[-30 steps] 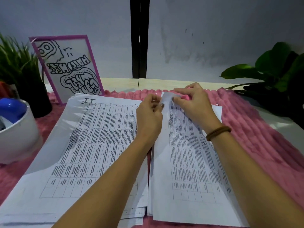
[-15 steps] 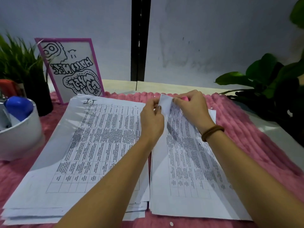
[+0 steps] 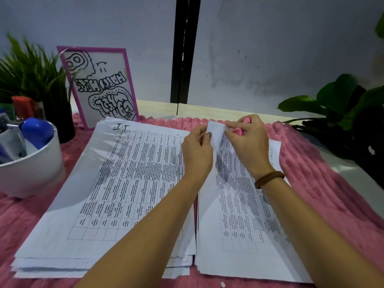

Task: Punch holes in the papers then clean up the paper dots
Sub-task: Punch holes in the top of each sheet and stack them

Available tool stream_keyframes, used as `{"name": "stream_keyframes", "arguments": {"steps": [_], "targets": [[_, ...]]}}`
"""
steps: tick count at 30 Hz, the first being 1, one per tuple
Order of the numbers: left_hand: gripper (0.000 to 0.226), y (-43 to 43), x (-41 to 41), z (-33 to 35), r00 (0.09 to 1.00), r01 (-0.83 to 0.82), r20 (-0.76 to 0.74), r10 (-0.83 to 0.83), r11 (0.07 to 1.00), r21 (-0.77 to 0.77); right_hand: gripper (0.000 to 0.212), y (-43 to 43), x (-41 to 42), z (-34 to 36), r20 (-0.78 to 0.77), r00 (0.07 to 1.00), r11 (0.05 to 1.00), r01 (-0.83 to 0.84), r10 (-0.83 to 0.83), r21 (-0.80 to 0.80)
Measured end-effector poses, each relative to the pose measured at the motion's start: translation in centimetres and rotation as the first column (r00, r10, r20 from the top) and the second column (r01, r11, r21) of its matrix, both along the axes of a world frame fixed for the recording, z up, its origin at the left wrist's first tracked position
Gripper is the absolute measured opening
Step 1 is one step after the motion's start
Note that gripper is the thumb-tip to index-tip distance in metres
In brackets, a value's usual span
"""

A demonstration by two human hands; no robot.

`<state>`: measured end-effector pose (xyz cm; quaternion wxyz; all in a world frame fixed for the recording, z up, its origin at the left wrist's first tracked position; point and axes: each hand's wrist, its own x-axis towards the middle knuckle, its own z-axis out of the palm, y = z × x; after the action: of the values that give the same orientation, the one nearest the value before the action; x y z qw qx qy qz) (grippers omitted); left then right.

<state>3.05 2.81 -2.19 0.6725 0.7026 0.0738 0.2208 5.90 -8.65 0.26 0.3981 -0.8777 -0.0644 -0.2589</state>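
Where the forearms enter, nearer than both hands, a paper dot point(image 3: 222, 284) lies on the pink rug point(image 3: 332, 194). One paper stack point(image 3: 116, 183) lies under the left hand point(image 3: 197, 151), a second pile point(image 3: 275, 148) under the right hand point(image 3: 248, 146). Both hands pinch the top sheet point(image 3: 234, 204) of that pile by its far corner, held raised as it was half a second ago, hiding its far edge. Left of the left hand stands a white bowl point(image 3: 31, 173), and beyond it a framed drawing point(image 3: 99, 86).

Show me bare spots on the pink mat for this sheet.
Bare: mat right of the right stack, up to the leafy plant; near-left patch before the white bowl. Crowded: back left, with bowl, framed drawing, grass plant.
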Motion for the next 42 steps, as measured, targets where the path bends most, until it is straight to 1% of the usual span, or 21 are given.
{"name": "stream_keyframes", "arguments": {"steps": [3,5,9,12,14,17,20,23,27,29,31,33,34,35,37,39,41,42], "targets": [[0.028,0.0,-0.1,0.1,1.000,-0.005,-0.006,0.005,1.000,-0.006,0.020,0.2,-0.1,-0.2,0.061,0.998,1.000,0.021,-0.021,-0.002],[0.029,0.0,-0.1,0.2,1.000,0.001,-0.009,-0.001,0.999,-0.040,0.019,0.2,-0.1,-0.2,0.079,0.997,1.000,0.024,-0.024,0.004],[0.029,0.5,-0.2,0.5,0.998,0.048,-0.023,-0.056,0.965,-0.260,0.017,-0.3,0.1,0.0,0.055,0.998,1.000,0.003,-0.004,0.016],[0.030,0.8,-0.2,0.7,0.994,0.085,-0.035,-0.103,0.935,-0.345,0.012,-0.6,0.2,0.3,0.034,0.999,0.998,-0.024,0.022,0.062],[0.026,0.9,-0.1,0.7,0.992,0.095,-0.046,-0.119,0.931,-0.354,0.008,-0.6,0.3,0.5,0.035,0.999,0.995,-0.023,0.020,0.097],[0.028,0.9,0.1,0.5,0.984,0.098,-0.105,-0.144,0.929,-0.356,0.007,-0.7,0.4,0.6,0.025,1.000,0.994,-0.015,0.012,0.110],[0.029,1.1,0.1,0.5,0.978,0.108,-0.118,-0.171,0.905,-0.412,0.007,-0.8,0.5,0.4,0.022,0.999,0.993,-0.026,0.024,0.115],[0.034,1.0,0.0,0.6,0.977,0.115,-0.108,-0.184,0.879,-0.462,0.010,-0.9,0.6,0.4,0.019,0.995,0.985,-0.097,0.096,0.142],[0.038,1.1,0.0,0.6,0.972,0.117,-0.128,-0.195,0.882,-0.456,0.010,-1.1,0.5,0.7,-0.021,0.984,0.970,-0.171,0.177,0.171],[0.034,1.2,-0.1,0.5,0.971,0.119,-0.133,-0.200,0.880,-0.460,0.010,-1.3,0.4,1.1,-0.027,0.980,0.963,-0.188,0.197,0.194],[0.026,1.0,-0.3,0.6,0.972,0.114,-0.135,-0.192,0.890,-0.441,0.012,-1.6,0.5,1.4,-0.013,0.982,0.960,-0.181,0.188,0.214],[0.031,0.8,-0.4,0.6,0.981,0.080,-0.131,-0.145,0.910,-0.406,0.012,-1.7,0.4,1.5,-0.007,0.984,0.959,-0.172,0.178,0.225],[0.034,0.7,-0.4,0.5,0.988,0.068,-0.101,-0.115,0.920,-0.385,0.012,-1.7,0.3,1.5,-0.008,0.984,0.959,-0.174,0.180,0.224],[0.035,0.7,-0.4,0.3,0.996,0.050,-0.057,-0.074,0.939,-0.340,0.012,-1.7,0.3,1.5,-0.008,0.983,0.958,-0.178,0.184,0.223],[0.033,0.6,-0.3,0.1,0.999,0.007,0.036,-0.001,0.985,-0.174,0.012,-1.7,0.3,1.4,-0.009,0.982,0.958,-0.180,0.186,0.225],[0.022,0.4,-0.3,0.0,0.996,-0.006,0.090,0.009,0.999,-0.034,0.012,-1.7,0.4,1.3,-0.005,0.984,0.961,-0.174,0.179,0.216],[0.012,0.2,-0.4,-0.1,0.993,0.008,0.121,-0.012,1.000,0.029,0.012,-1.7,0.5,1.2,-0.007,0.984,0.962,-0.174,0.179,0.209],[0.011,0.2,-0.3,-0.2,0.992,0.014,0.126,-0.019,0.999,0.039,0.012,-1.7,0.5,1.2,-0.007,0.984,0.963,-0.174,0.179,0.207]]}}
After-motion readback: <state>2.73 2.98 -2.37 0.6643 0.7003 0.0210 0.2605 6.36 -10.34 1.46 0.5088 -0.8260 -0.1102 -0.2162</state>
